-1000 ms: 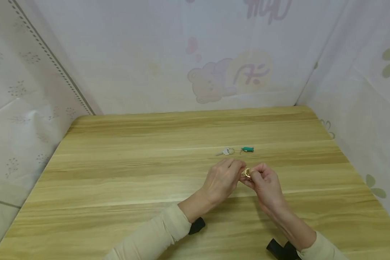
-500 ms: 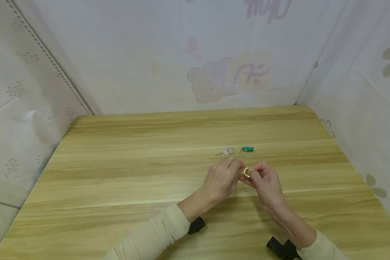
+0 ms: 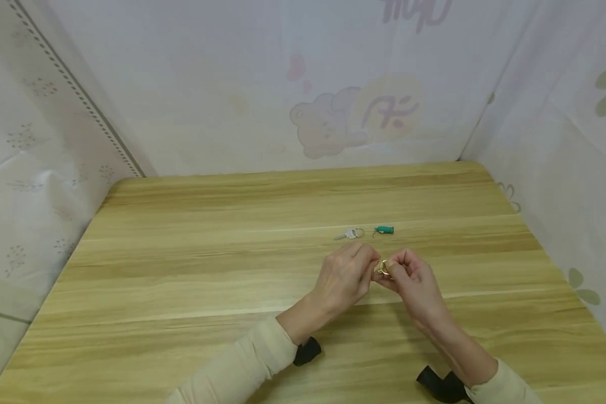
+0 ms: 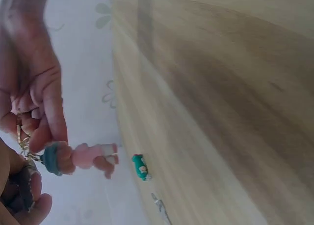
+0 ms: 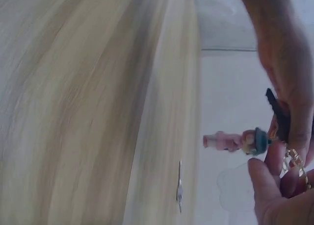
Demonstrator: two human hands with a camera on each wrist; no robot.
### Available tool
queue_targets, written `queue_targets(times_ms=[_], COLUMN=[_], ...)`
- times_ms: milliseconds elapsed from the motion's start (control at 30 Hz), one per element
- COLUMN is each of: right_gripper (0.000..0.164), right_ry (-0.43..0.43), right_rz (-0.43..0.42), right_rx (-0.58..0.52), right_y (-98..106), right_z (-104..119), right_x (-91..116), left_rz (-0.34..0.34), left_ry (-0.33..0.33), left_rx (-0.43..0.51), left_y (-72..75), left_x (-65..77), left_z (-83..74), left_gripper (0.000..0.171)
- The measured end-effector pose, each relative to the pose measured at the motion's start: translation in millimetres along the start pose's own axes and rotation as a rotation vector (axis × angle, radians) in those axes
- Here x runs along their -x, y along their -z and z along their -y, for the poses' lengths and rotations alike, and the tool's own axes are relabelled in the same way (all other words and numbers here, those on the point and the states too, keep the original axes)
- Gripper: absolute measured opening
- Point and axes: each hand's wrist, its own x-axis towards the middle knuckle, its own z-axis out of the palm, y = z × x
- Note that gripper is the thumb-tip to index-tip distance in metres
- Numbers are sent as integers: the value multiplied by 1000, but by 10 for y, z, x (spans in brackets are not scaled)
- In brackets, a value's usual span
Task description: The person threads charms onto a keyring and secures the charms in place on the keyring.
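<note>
Above the table my left hand [image 3: 343,272] and right hand [image 3: 416,289] meet fingertip to fingertip. The left fingers pinch a dark key [image 5: 278,114], best seen in the right wrist view. My right thumb and fingers hold the gold ring [image 3: 385,267] of a keychain. From its gold chain [image 5: 293,159] a small figurine [image 4: 87,155] with a teal hat and pink body dangles below the hands. Fingers partly cover the ring and the key's head, so whether the two are joined I cannot tell.
Just beyond the hands, a silver key [image 3: 352,233] with a ring lies on the wooden table [image 3: 182,269]. To its right is a small green charm [image 3: 385,230]. Patterned cloth [image 3: 207,101] surrounds the table's back and sides. Black devices [image 3: 441,386] sit under the wrists.
Both hands stay almost in place. The gold ring has shifted slightly between the fingertips. The silver key and green charm lie as before.
</note>
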Motion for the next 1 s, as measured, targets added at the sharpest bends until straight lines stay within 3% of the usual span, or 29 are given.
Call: queue_targets(times_ms=[167, 333, 433, 567, 700, 867, 1000], right_gripper=[10, 10, 13, 28, 37, 34, 37], right_ry=[-118, -91, -73, -64, -27, 18, 31], right_rz=[-6, 15, 29, 65, 157, 188, 137], right_rx=[-113, -201, -166, -24, 91, 100, 114], right_y=[-11, 9, 27, 47, 56, 55, 59], right_z=[54, 75, 71, 37, -4, 2, 65], right_x=[-32, -46, -58, -90, -135, -192, -231], left_rz=[-21, -6, 20, 75, 122, 191, 255], left_ry=[-1, 46, 138, 338, 518, 631, 642], left_rx=[-15, 52, 142, 318, 499, 604, 580], left_y=[3, 44, 84, 139, 178, 203, 244], left_x=[-39, -86, -113, -156, -197, -196, -197], left_z=[29, 44, 45, 43, 53, 89, 126], left_gripper=[14, 5, 4, 5, 7, 7, 9])
